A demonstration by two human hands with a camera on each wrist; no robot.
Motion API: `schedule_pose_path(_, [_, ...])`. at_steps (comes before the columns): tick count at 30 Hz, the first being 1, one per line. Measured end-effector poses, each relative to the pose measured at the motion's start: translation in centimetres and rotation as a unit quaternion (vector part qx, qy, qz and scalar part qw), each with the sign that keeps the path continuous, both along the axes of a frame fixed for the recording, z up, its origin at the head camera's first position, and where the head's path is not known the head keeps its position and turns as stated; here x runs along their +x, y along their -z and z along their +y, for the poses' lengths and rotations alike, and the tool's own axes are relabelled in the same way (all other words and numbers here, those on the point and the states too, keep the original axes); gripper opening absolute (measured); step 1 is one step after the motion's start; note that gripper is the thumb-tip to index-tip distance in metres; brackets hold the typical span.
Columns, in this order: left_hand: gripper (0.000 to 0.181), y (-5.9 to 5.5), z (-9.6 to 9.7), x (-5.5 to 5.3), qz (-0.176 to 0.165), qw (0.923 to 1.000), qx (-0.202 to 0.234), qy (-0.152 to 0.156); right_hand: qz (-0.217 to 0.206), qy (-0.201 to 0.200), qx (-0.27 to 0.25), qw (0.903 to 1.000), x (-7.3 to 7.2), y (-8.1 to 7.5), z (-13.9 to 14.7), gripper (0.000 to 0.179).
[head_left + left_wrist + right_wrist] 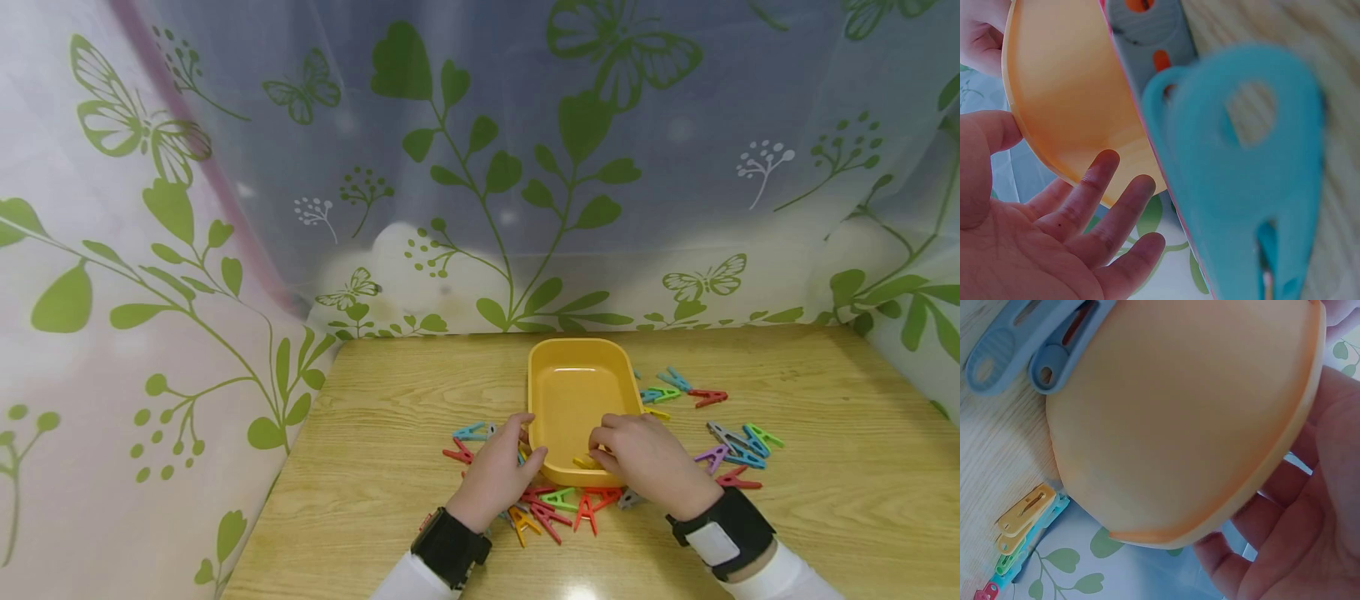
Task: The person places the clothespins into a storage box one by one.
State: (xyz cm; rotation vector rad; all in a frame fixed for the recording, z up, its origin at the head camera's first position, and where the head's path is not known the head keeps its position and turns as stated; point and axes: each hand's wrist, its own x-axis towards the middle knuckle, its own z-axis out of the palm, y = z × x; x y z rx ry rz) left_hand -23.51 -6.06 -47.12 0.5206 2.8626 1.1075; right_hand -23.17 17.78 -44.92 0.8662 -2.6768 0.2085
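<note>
A yellow plastic tray (577, 400) stands on the table, its inside mostly bare. My right hand (641, 454) reaches over its right near rim and pinches a yellow clothespin (582, 462) low inside it; the fingertips are partly hidden. At the left near corner, my left hand (498, 467) rests against the tray, thumb (1004, 130) at the rim and fingers loosely spread along the outer wall. Red clothespins (547, 512) lie between the hands in front of the tray. In the left wrist view a blue clothespin (1241, 175) looms close to the camera.
Several coloured clothespins lie on the wooden table (390, 383), including a red one (707, 397) and a purple one (711, 457) right of the tray. A patterned curtain (480, 167) hangs behind the table and along its sides.
</note>
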Motion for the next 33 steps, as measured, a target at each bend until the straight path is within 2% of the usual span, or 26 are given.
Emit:
schedule_pose_path(7, [0.053,0.1,0.1,-0.1,0.001,1.0000,-0.005,-0.003,0.031,0.016,-0.012,0.9993,0.1,-0.5,0.2,0.014])
schedule_pose_path(14, [0.053,0.2,0.2,-0.2,0.005,1.0000,-0.004,-0.002,0.062,0.063,-0.083,0.9926,-0.5,-1.1,1.8,0.010])
schedule_pose_path(17, [0.053,0.2,0.2,-0.2,0.003,1.0000,-0.005,-0.002,0.077,0.089,-0.097,0.9883,-1.0,-1.1,2.8,0.009])
schedule_pose_path(23, [0.053,0.2,0.2,-0.1,-0.003,1.0000,-0.002,-0.001,0.047,0.137,-0.091,0.9853,-2.2,-0.5,4.8,0.010])
schedule_pose_path(28, [0.053,0.2,0.2,-0.1,-0.002,1.0000,-0.004,-0.001,0.030,0.145,-0.091,0.9848,-2.8,0.5,6.0,0.007])
schedule_pose_path(33, [0.053,0.1,0.2,-0.1,-0.001,1.0000,-0.004,0.001,0.002,0.162,-0.088,0.9829,-3.1,0.6,6.5,0.007])
